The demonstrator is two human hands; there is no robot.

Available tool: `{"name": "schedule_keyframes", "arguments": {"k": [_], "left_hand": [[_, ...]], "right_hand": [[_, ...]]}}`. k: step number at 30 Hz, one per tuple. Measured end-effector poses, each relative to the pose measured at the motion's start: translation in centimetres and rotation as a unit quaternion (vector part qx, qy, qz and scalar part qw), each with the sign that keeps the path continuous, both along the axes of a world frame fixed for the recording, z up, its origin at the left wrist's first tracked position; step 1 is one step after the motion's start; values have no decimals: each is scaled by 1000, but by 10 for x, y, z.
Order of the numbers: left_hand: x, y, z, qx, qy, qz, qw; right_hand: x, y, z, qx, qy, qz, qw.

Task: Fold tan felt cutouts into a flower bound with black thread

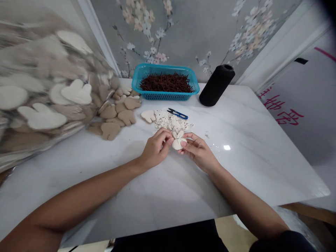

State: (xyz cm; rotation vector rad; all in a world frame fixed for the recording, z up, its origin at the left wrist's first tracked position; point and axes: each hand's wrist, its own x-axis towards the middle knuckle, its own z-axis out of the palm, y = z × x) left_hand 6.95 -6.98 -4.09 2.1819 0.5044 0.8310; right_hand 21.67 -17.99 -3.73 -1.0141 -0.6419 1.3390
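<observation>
A small, plump off-white stuffed fabric piece with two rounded lobes on top, like a rabbit head or paw, is held just above the white table. My right hand grips it from the right, thumb on its front and fingers behind. At its left edge, the thumb and forefinger of my left hand are pinched together; what lies between them is too small to make out. Behind my hands, blue-handled thread snips rest on a heap of pale fabric trimmings. A flat off-white fabric piece lies beside the heap.
Tan paw-shaped fabric pieces are piled at the left, by a large clear plastic bag full of white and tan ones. Against the wall stand a blue basket of dark reddish-brown strands and a tilted-looking black cylinder.
</observation>
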Motion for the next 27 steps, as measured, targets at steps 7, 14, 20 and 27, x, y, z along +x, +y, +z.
{"name": "schedule_keyframes", "arguments": {"k": [7, 14, 20, 27], "left_hand": [[3, -10, 4, -224, 11, 12, 974], [3, -16, 1, -86, -3, 4, 996], [1, -14, 0, 31, 26, 16, 999], [-1, -11, 2, 53, 74, 29, 995]], "right_hand": [[-1, 3, -5, -8, 51, 0, 999], [-7, 6, -12, 15, -113, -50, 992], [-9, 0, 0, 16, -140, -15, 990], [-8, 1, -4, -2, -121, 5, 993]]}}
